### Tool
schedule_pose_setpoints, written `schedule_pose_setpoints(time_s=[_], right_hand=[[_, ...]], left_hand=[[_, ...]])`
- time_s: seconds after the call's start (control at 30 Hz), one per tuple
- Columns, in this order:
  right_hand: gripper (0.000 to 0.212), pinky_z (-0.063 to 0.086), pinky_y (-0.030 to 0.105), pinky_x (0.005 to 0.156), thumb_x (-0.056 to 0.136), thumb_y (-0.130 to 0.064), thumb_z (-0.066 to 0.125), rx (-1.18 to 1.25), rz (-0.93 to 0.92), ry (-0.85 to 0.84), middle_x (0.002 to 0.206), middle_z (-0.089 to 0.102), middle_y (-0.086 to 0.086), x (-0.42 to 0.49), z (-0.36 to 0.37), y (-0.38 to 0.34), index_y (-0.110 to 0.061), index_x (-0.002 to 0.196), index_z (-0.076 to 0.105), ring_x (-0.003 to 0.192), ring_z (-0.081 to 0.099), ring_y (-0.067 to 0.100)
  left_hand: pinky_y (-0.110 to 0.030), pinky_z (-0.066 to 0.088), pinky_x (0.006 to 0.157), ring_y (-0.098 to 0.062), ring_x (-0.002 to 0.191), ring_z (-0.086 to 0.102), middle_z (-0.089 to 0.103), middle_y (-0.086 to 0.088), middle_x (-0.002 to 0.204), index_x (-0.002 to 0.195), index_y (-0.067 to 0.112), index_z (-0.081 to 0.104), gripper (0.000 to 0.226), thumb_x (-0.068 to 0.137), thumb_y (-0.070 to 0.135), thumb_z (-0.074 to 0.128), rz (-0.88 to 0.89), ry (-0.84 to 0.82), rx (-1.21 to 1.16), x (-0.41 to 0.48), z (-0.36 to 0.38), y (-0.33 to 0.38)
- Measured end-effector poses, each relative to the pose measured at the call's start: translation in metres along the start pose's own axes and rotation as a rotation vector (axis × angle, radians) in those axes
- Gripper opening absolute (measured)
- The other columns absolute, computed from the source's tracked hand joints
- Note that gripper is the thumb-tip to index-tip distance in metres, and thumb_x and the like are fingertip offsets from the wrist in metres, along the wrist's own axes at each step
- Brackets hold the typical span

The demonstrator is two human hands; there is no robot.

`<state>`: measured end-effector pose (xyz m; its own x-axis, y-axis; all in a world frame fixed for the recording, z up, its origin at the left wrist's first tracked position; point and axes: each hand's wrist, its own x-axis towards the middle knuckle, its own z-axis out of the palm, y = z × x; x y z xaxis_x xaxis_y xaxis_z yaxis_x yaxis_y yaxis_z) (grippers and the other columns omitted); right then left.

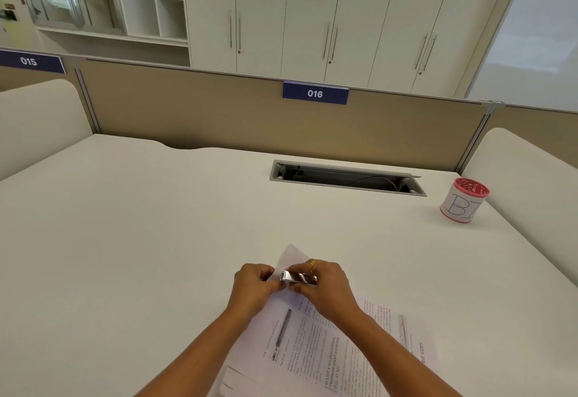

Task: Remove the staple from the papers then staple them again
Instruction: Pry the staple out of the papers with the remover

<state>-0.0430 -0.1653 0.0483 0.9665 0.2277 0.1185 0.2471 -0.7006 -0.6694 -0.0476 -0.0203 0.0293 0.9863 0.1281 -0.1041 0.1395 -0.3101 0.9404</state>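
A set of printed papers (pixel 322 340) lies on the white desk (pixel 156 224) close to me, its far corner lifted off the surface. My left hand (pixel 255 287) pinches that raised corner from the left. My right hand (pixel 328 287) grips a small shiny metal stapler (pixel 300 278), whose front end meets the paper corner right beside my left fingertips. A gold ring sits on a finger of my right hand. The staple itself is too small to make out.
A white cup with a red rim and "BI" written on it (pixel 464 201) stands at the far right of the desk. An open cable slot (pixel 347 177) lies in the desk ahead. A beige partition (pixel 219 115) with a "016" label closes the back.
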Motion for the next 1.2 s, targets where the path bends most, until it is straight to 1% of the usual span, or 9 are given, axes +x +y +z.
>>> schedule_pose_setpoints(time_s=[0.2,0.27,0.43,0.53,0.63,0.73,0.87,1.03,1.2], right_hand=[[0.027,0.036,-0.003,0.065,0.078,-0.025,0.072,-0.027,-0.052,0.032,0.099,0.072,-0.009,0.0,-0.001,-0.001,-0.028,0.105,0.069,0.073,0.052,-0.013],[0.026,0.036,-0.005,0.064,0.077,-0.025,0.072,-0.019,-0.06,0.04,0.098,0.073,-0.009,0.001,-0.002,-0.001,-0.028,0.102,0.07,0.072,0.052,-0.014],[0.025,0.037,-0.003,0.063,0.077,-0.025,0.072,-0.017,-0.059,0.011,0.098,0.072,-0.009,0.001,-0.004,-0.001,-0.027,0.102,0.07,0.071,0.052,-0.013],[0.027,0.039,-0.002,0.064,0.076,-0.023,0.074,0.042,-0.038,0.003,0.1,0.071,-0.007,0.002,-0.004,-0.001,-0.024,0.103,0.07,0.074,0.053,-0.012],[0.027,0.042,0.005,0.074,0.075,-0.02,0.074,0.112,0.002,-0.023,0.102,0.071,-0.004,0.005,-0.007,-0.001,-0.023,0.102,0.071,0.085,0.058,-0.001],[0.028,0.046,0.016,0.081,0.076,-0.021,0.074,0.116,0.022,-0.067,0.104,0.071,-0.003,0.008,-0.01,-0.001,-0.022,0.104,0.07,0.091,0.06,0.005],[0.029,0.043,0.017,0.075,0.077,-0.021,0.073,0.114,0.034,-0.131,0.105,0.071,0.0,0.013,-0.017,-0.002,-0.02,0.106,0.07,0.081,0.056,0.003],[0.032,0.046,0.022,0.084,0.076,-0.02,0.074,0.141,0.07,-0.2,0.109,0.07,0.001,0.017,-0.023,-0.003,-0.018,0.108,0.069,0.094,0.059,0.008],[0.032,0.047,0.02,0.078,0.075,-0.019,0.075,0.186,0.136,-0.256,0.106,0.07,0.001,0.019,-0.027,-0.002,-0.016,0.106,0.069,0.094,0.06,0.013]], left_hand=[[-0.019,0.026,0.046,-0.015,0.051,0.034,0.043,-0.005,0.052,0.054,0.004,0.058,0.03,0.072,0.019,0.077,0.052,0.036,0.03,0.001,0.0,0.001],[-0.021,0.029,0.048,-0.017,0.053,0.035,0.045,-0.007,0.054,0.057,-0.002,0.061,0.031,0.072,0.019,0.077,0.071,0.041,0.03,0.002,0.0,0.001],[-0.017,0.034,0.048,-0.011,0.051,0.043,0.051,0.001,0.052,0.052,0.014,0.056,0.03,0.075,0.018,0.074,0.124,0.02,0.058,0.004,0.0,0.0],[-0.016,0.031,0.049,-0.011,0.052,0.039,0.048,0.002,0.052,0.054,0.011,0.052,0.031,0.075,0.016,0.074,0.146,0.019,0.076,0.006,-0.001,-0.002],[-0.008,0.027,0.042,-0.004,0.041,0.031,0.036,0.011,0.037,0.044,0.022,0.037,0.049,0.074,0.009,0.073,0.164,0.029,0.086,0.007,-0.001,-0.003],[-0.009,0.028,0.042,-0.005,0.048,0.028,0.034,0.009,0.047,0.049,0.017,0.037,0.045,0.075,0.007,0.072,0.183,0.024,0.109,0.008,-0.001,-0.001],[-0.009,0.029,0.043,-0.007,0.05,0.026,0.031,0.007,0.05,0.048,0.018,0.034,0.048,0.074,0.007,0.073,0.209,0.014,0.108,0.01,0.0,0.003],[-0.01,0.03,0.043,-0.008,0.05,0.025,0.029,0.006,0.05,0.048,0.019,0.031,0.051,0.074,0.008,0.074,0.224,0.011,0.127,0.01,0.001,0.003],[-0.009,0.03,0.043,-0.007,0.05,0.025,0.03,0.006,0.051,0.049,0.019,0.033,0.049,0.073,0.009,0.074,0.239,0.0,0.143,0.01,0.001,0.001]])
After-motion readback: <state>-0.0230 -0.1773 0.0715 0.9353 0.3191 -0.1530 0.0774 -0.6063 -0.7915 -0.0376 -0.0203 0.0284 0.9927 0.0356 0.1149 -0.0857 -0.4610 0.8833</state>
